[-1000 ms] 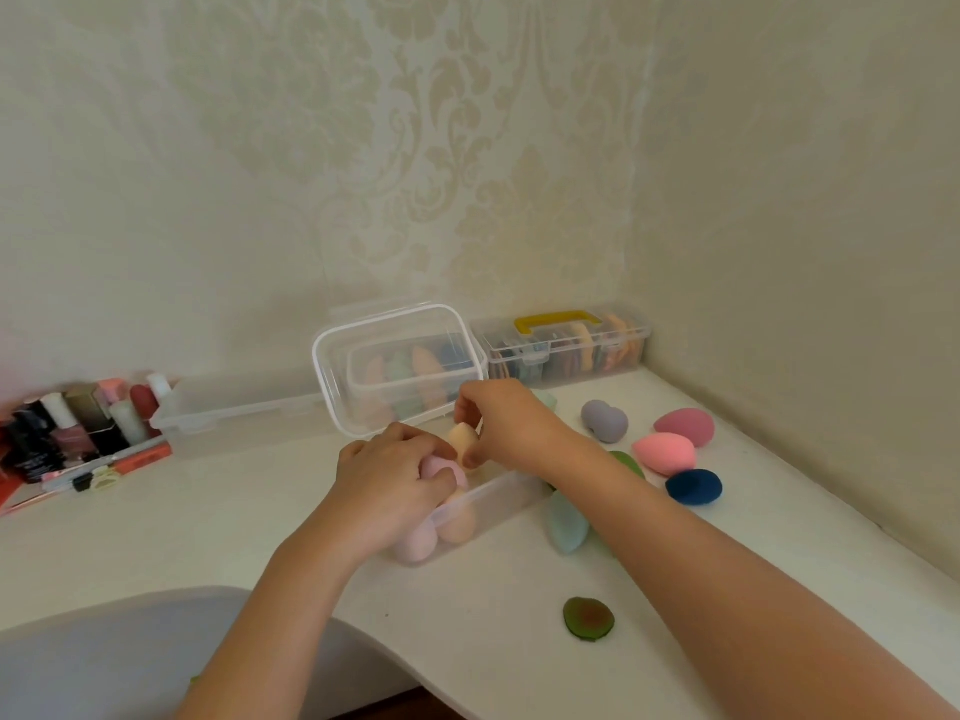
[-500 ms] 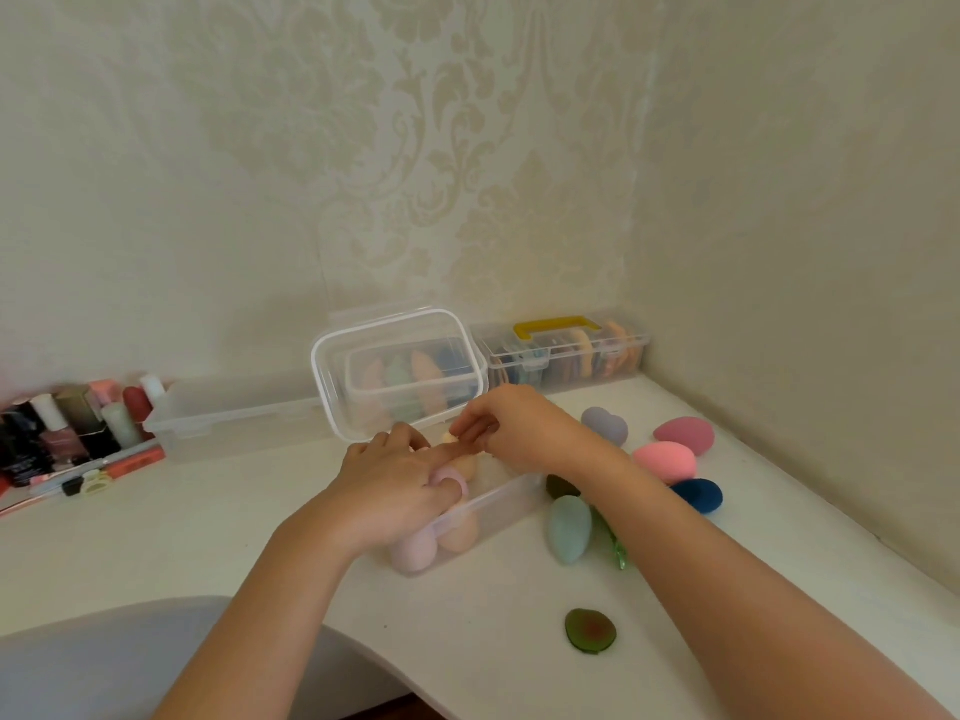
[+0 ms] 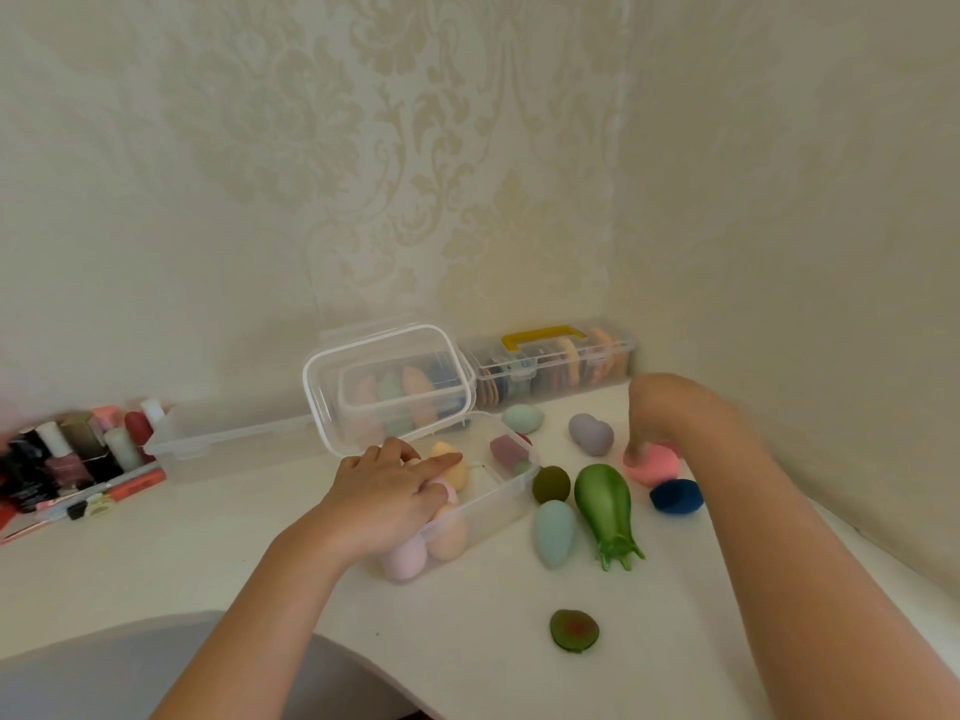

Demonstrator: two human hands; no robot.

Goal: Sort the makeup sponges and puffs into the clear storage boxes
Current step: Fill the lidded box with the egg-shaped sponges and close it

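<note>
The open clear box (image 3: 501, 493) sits mid-table with its lid (image 3: 387, 387) raised at the back. The left hand (image 3: 384, 491) lies over the box's left section. Its fingers are stretched out and relaxed, resting on the pink and peach sponges (image 3: 410, 561) packed there, and a peach sponge (image 3: 448, 458) lies just beyond the index fingertip. A purple sponge (image 3: 506, 452) lies in the box's right section.

The right hand (image 3: 657, 413) is well to the right of the box, fingers pointing down, with their tips touching a pink sponge (image 3: 657, 469) on the table. The hand covers the sponge's far edge, so whether it pinches the sponge or only touches it cannot be told.

A navy sponge (image 3: 675, 495) lies just beside the pink one, on the near side. Between the box and the right hand lie a lilac sponge (image 3: 591, 433), an olive sponge (image 3: 550, 484), a teal egg-shaped sponge (image 3: 555, 532) and a green eggplant-shaped piece (image 3: 605, 504). A mint sponge (image 3: 522, 418) lies behind the box's right corner. An avocado-shaped puff (image 3: 574, 630) lies in front of the box, well apart from both hands.

Behind the box to the right, a closed box with a yellow handle (image 3: 556, 363) holds upright puffs.
</note>
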